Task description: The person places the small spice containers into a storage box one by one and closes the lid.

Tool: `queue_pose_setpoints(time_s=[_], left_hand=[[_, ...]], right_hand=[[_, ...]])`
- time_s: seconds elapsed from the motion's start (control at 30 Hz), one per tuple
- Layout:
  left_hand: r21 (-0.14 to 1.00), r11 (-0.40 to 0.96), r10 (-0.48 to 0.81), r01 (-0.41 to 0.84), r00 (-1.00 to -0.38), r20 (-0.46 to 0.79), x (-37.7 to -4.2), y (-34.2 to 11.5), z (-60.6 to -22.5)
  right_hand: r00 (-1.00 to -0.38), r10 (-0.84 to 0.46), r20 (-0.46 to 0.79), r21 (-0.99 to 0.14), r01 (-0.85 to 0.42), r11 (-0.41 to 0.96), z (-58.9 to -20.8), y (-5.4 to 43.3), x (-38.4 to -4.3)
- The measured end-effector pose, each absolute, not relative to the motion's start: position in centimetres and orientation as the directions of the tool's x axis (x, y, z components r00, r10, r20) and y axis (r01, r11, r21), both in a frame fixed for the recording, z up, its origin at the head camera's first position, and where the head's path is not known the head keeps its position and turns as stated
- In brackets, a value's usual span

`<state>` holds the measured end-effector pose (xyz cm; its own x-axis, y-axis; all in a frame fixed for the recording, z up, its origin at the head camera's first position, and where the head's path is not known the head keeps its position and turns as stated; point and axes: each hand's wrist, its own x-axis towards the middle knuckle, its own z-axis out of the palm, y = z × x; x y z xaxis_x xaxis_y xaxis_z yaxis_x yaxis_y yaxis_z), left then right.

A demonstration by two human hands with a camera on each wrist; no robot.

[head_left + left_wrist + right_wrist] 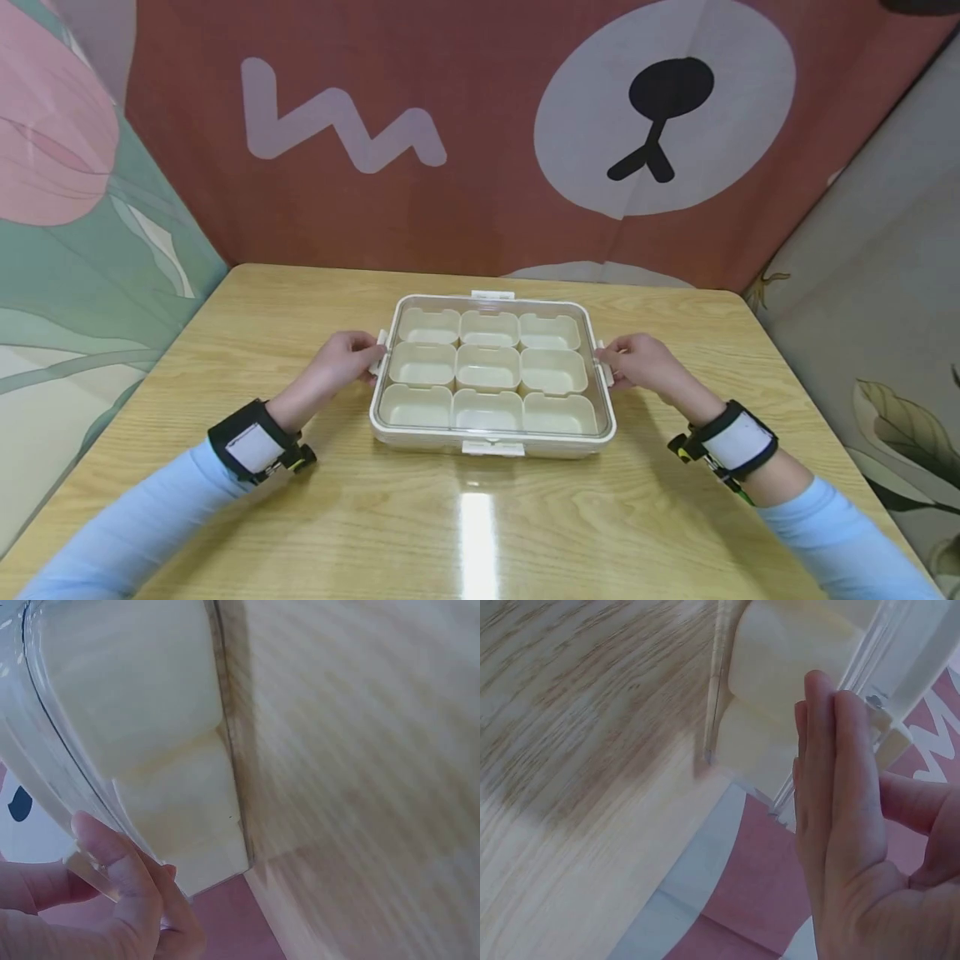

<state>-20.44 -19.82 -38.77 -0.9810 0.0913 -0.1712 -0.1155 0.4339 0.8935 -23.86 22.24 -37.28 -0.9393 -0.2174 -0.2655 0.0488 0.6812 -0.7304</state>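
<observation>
A clear-lidded storage box (491,442) with a white rim sits on the table, holding several cream compartment cups (488,367) in a grid. White latches stand on its four sides. At the left side my left hand (347,358) pinches the side latch (94,876), its thumb and fingers on either side of it. On the opposite side my right hand (641,362) has the right latch (891,739) between thumb and fingers, the fingers lying straight along the box wall. The front latch (492,448) lies against the rim, untouched.
The wooden table (375,533) reaches to a reddish-brown printed cloth (480,217) at the back. Patterned cloth (67,267) hangs on the left, and grey leafy cloth (877,275) on the right. Both wrists carry black straps (255,442) with small devices.
</observation>
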Motion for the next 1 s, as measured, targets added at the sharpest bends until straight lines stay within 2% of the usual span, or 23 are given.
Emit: queue_pose_setpoints(time_s=[0.37, 0.5, 0.7, 0.87, 1.0], left_hand=[[0.924, 0.360, 0.124, -0.126, -0.976, -0.181, -20.1, -19.6, -38.7], [0.917, 0.367, 0.133, -0.157, -0.967, -0.219, -20.1, -19.8, -39.0], [0.911, 0.379, 0.151, -0.166, -0.960, -0.237, -20.2, -20.0, -39.3], [0.909, 0.371, 0.147, -0.188, -0.955, -0.258, -20.2, -19.8, -39.4], [0.909, 0.381, 0.149, -0.167, -0.960, -0.239, -20.3, -19.9, -39.6]], right_hand=[[-0.938, -0.210, -0.275, -0.725, 0.059, 0.686, -37.4, 22.4, -23.7], [-0.925, -0.227, -0.304, -0.759, 0.092, 0.644, -37.8, 22.5, -23.7], [-0.897, -0.294, -0.329, -0.818, 0.115, 0.564, -38.1, 22.9, -23.3], [-0.839, -0.392, -0.378, -0.852, 0.149, 0.502, -37.6, 23.4, -22.8], [-0.838, -0.408, -0.362, -0.860, 0.132, 0.492, -37.5, 23.2, -22.6]])
